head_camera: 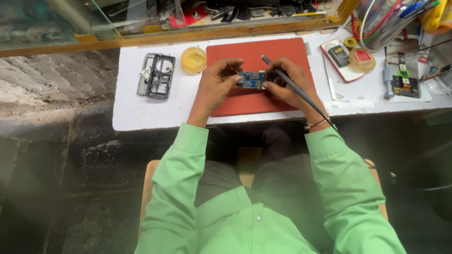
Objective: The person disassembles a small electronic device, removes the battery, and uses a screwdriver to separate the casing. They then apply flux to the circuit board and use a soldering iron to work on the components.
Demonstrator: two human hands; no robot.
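Head view: left hand [217, 83] and right hand [288, 81] pinch a blue circuit board [252, 80] over the red mat [263, 101] at desk centre; right fingers apparently also grip a slim dark tool [301, 96].

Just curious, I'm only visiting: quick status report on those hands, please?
Left hand and right hand both grip small blue circuit board over red mat. Right also holds thin dark tool. Nothing blocking.
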